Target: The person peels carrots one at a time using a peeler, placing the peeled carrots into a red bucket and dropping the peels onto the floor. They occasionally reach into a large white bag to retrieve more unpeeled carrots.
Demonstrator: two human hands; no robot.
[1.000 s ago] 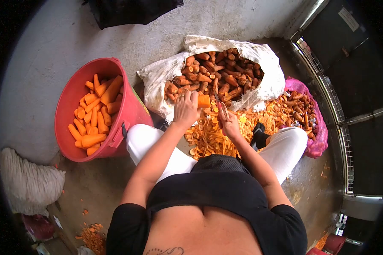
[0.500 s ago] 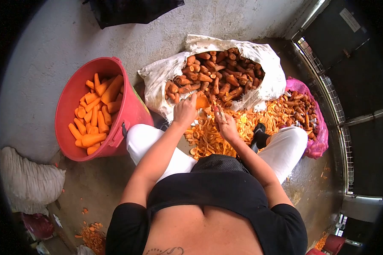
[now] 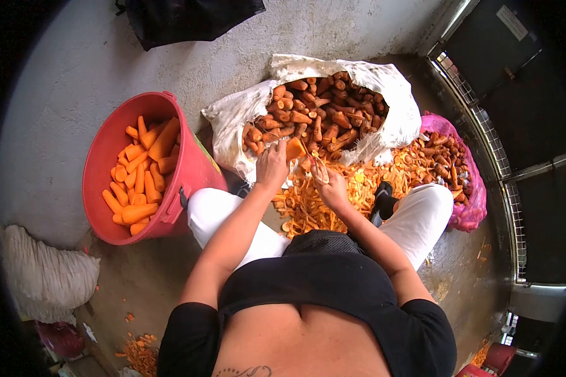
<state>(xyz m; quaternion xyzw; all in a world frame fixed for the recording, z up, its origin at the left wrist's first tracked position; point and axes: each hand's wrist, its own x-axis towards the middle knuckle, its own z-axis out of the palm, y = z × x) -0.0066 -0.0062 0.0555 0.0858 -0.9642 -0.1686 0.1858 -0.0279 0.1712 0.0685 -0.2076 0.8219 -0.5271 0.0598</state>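
My left hand (image 3: 272, 166) is closed around a carrot (image 3: 295, 149), whose smooth, bright orange end sticks out toward the right. My right hand (image 3: 329, 188) grips what looks like a peeler (image 3: 305, 151); it is thin and partly hidden by the fingers, with its tip beside the carrot. Below both hands spreads a heap of carrot peelings (image 3: 321, 210). Just beyond them, a torn white sack (image 3: 396, 113) lies open, full of unpeeled carrots (image 3: 327, 113).
To the left stands a red bucket (image 3: 185, 166) with several peeled carrots (image 3: 138, 176). A pink mesh sack (image 3: 475, 201) of carrot pieces lies at right. A whitish sack (image 3: 47, 273) rests at lower left, and a black bag (image 3: 192, 22) is by the wall.
My right hand has shifted slightly, and the peeler now sits nearer the carrot's end. The carrot tilts a little differently in my left hand. The camera view has moved slightly.
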